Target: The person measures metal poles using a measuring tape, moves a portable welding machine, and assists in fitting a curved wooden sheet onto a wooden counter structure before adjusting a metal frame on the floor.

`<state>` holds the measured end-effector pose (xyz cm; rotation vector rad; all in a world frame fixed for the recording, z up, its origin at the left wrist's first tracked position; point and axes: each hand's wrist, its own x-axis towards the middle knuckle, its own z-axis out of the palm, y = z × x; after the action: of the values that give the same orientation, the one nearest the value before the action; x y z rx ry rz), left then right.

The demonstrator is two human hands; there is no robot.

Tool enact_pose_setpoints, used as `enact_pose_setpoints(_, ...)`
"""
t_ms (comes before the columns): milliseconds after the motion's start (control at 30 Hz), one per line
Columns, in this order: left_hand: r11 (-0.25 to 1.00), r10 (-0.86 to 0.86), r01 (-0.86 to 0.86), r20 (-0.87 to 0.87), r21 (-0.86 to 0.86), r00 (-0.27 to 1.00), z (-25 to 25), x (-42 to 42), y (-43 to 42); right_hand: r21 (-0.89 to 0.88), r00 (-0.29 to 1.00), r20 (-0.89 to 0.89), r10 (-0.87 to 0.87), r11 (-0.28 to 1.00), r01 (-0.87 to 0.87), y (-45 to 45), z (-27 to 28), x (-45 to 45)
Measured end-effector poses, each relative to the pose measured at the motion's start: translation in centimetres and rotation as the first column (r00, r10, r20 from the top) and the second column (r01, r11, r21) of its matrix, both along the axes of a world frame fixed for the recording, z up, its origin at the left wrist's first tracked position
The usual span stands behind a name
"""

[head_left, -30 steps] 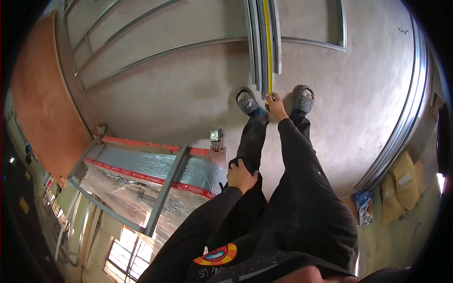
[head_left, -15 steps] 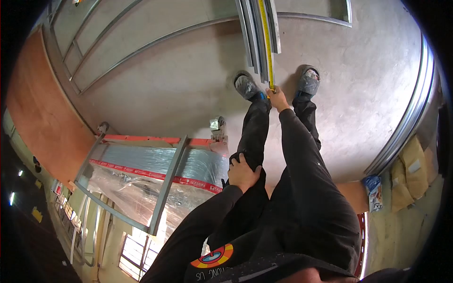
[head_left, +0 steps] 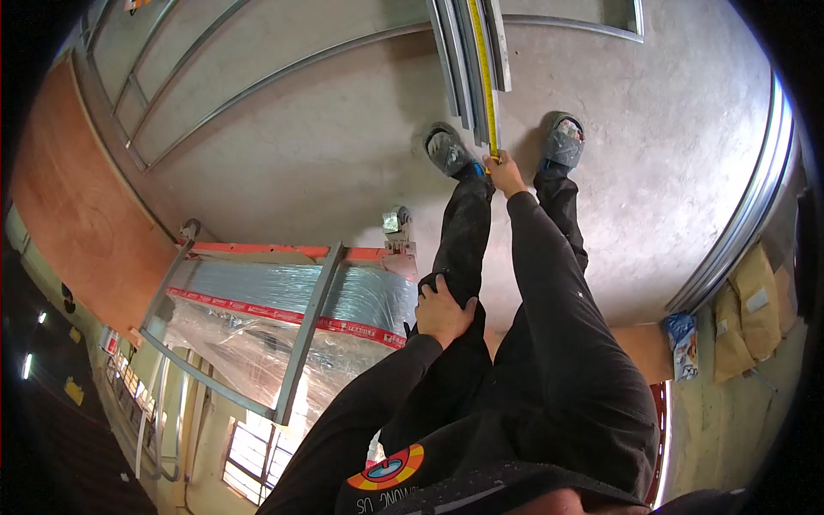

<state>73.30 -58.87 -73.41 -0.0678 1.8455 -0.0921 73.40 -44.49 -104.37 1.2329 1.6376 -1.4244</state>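
Observation:
My right hand (head_left: 506,175) reaches down between my slippered feet, its fingers closed on the near end of a tape measure. The yellow blade of the tape measure (head_left: 486,81) runs away from it along a bundle of grey metal channels (head_left: 466,77) on the floor. The near ends of the channels are uneven and lie just ahead of the hand. My left hand (head_left: 445,312) rests on my bent left knee, fingers spread over the black trousers, holding nothing. The body of the tape measure is mostly hidden by my fingers.
To the left stands a wheeled metal cart (head_left: 309,335) with plastic-wrapped goods. A brown board (head_left: 86,215) lies beyond it. Metal framing (head_left: 283,81) spans the floor ahead. Long metal channels (head_left: 747,223) lie at right, near brown paper sacks (head_left: 755,300).
The view has shifted slightly. My right hand stays on the tape measure and my left hand stays on the knee.

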Motion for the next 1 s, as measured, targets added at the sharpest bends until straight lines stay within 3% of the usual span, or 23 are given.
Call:
enact_pose_setpoints(100,0.999,-0.037,0.037,-0.068,-0.005,0.997,0.0,0.1,0.2,-0.002,1.0,-0.005,-0.001,1.0,0.001,-0.1,0.0,0.0)
enact_pose_setpoints(1000,1.0,0.019,-0.019,-0.016,-0.011,1.0,0.0,-0.5,0.5,0.053,1.0,-0.02,0.01,0.999,-0.009,-0.3,-0.4,-0.2)
